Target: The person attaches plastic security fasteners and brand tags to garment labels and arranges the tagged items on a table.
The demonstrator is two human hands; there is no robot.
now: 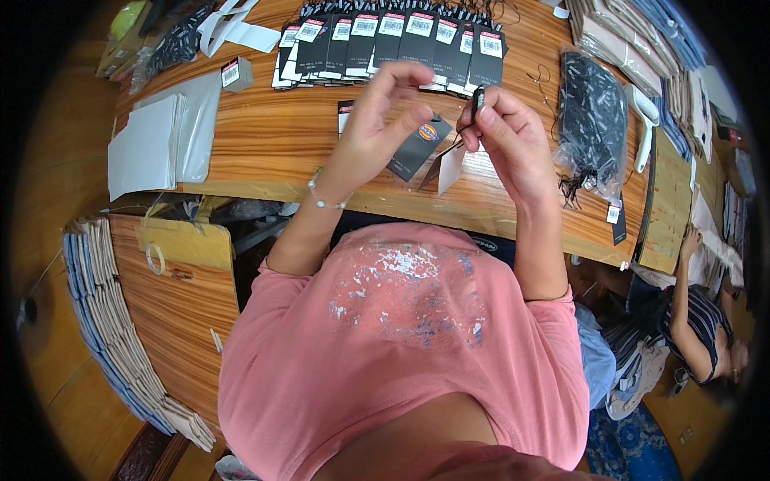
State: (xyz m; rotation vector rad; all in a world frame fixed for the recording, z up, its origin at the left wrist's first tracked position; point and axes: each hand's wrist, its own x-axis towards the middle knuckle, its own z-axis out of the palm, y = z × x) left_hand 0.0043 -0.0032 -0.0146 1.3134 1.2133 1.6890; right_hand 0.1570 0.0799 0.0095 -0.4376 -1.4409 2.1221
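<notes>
My right hand (513,132) pinches a black tag cord (478,100) with a small plastic end piece between thumb and fingers. From that cord hangs a folded hang tag (449,170), pale on one face, above the table's front edge. Just left of it is a black hang tag (419,148) with a round coloured logo; whether it lies on the table or hangs too, I cannot tell. My left hand (385,120) is raised beside them, fingers curved and apart from the thumb, with nothing in it. Partly behind the left wrist another dark tag (345,112) shows.
Along the table's back lies a fanned row of black hang tags (391,36) with cords. A bag of black cords (592,112) and a white-handled tool (644,128) are right; white sheets (144,144) and a small box (237,74) left. Folded garments (634,48) fill the far right; a person (690,321) works there.
</notes>
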